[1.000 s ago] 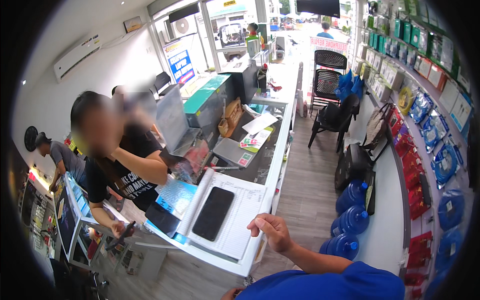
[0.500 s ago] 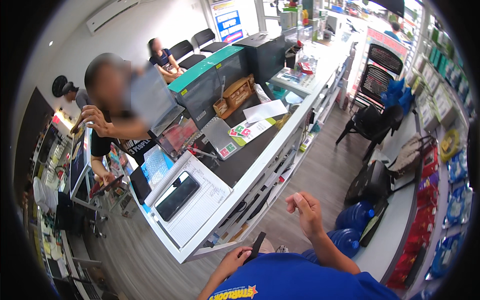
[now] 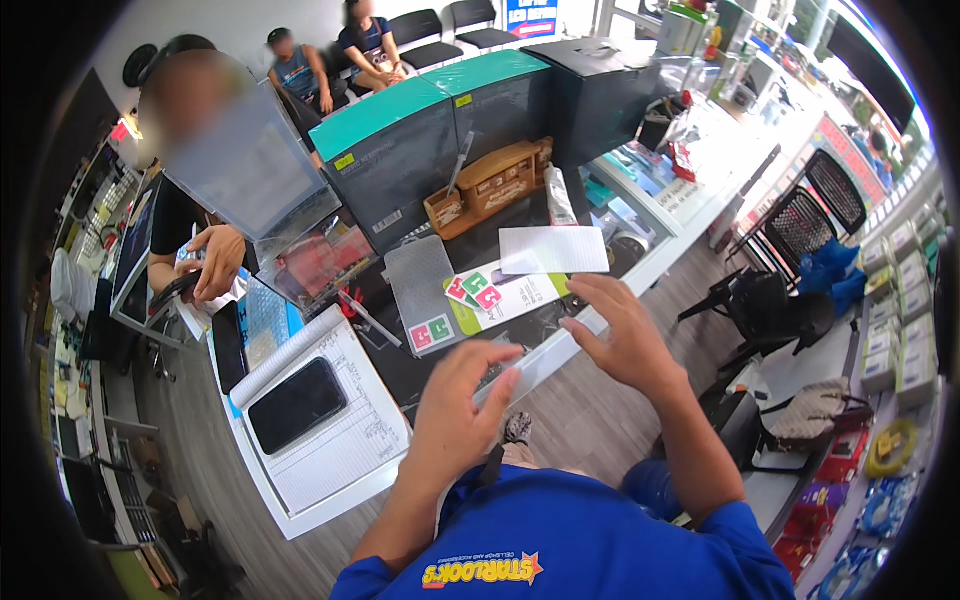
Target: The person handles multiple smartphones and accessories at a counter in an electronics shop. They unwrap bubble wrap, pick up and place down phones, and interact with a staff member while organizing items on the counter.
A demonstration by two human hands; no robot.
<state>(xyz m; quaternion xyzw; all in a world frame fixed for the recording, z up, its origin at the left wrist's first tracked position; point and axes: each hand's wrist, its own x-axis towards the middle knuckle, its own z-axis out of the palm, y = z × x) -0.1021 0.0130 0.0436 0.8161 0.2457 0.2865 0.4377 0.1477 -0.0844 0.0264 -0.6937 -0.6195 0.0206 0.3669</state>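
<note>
Both hands are raised over the near edge of a glass-topped counter. My left hand is open, thumb and fingers apart, with nothing in it. My right hand is also open, its fingers stretched toward a white sheet of paper. Under that sheet lies a green-and-white packet with red and green stickers on it. Beside it is a grey translucent sheet. To the left, a dark smartphone rests on an open lined notebook. A black strap hangs at my front.
Large dark boxes with teal tops and a wooden organizer line the far side. Across the counter a person's hand holds a dark object. Black chairs and a packed shelf stand at right.
My left hand has let go of the black strap and risen to the counter edge. My right hand has moved forward, its fingers opening. The view has shifted; the co-worker's hands have come together.
</note>
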